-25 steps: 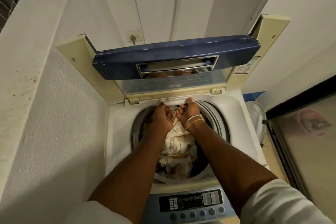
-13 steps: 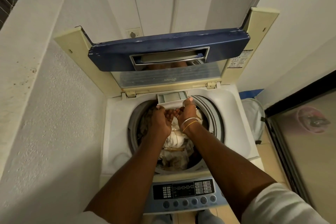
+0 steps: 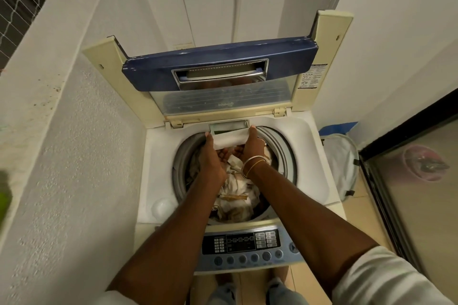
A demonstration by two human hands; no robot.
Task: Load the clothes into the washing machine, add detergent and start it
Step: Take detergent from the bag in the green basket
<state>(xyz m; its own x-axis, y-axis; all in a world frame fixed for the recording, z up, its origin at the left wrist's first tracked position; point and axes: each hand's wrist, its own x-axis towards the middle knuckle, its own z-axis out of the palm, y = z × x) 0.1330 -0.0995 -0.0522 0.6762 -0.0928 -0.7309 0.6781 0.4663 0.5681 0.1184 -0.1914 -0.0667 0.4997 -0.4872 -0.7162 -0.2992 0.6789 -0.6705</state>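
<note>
A top-loading washing machine stands with its blue lid folded up at the back. Light-coloured clothes lie in the drum. At the drum's far rim a white detergent drawer sticks out over the opening. My left hand grips the drawer's left end, thumb on its edge. My right hand, with bangles at the wrist, grips the right end. The fingers of both hands curl under the drawer.
The control panel with buttons faces me at the front. A rough white wall runs close along the left. A white laundry bag and a dark-framed glass door are on the right.
The detergent drawer has slid out from the back rim toward me, with both hands on it. The camera has tilted down, showing more of the control panel and the floor.
</note>
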